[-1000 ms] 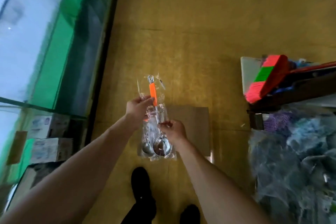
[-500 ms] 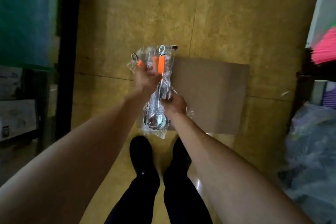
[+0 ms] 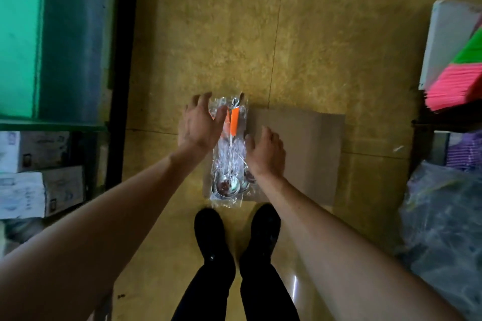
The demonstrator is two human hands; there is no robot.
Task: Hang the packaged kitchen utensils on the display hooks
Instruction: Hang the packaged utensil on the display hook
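Note:
Clear plastic packets of steel ladles with orange handles [image 3: 233,122] lie stacked in front of my feet, their bowls [image 3: 226,186] nearest me, on the left edge of a flat cardboard sheet [image 3: 300,154]. My left hand [image 3: 199,126] hovers at the packets' upper left with fingers spread and its thumb over the plastic. My right hand [image 3: 264,152] sits at their right edge, thumb against the plastic and fingers loosely bent on the cardboard. Neither hand grips anything. No display hooks are in view.
A green and glass cabinet [image 3: 52,39] with white boxes [image 3: 39,174] under it fills the left side. At right are a pink and green broom head [image 3: 459,81], a white board [image 3: 448,39] and a heap of clear-bagged goods [image 3: 443,221]. My black shoes [image 3: 211,232] stand on yellow floor.
The packets went from being held up in both hands to lying on the cardboard. Both hands have let go and opened. The camera tilted further down.

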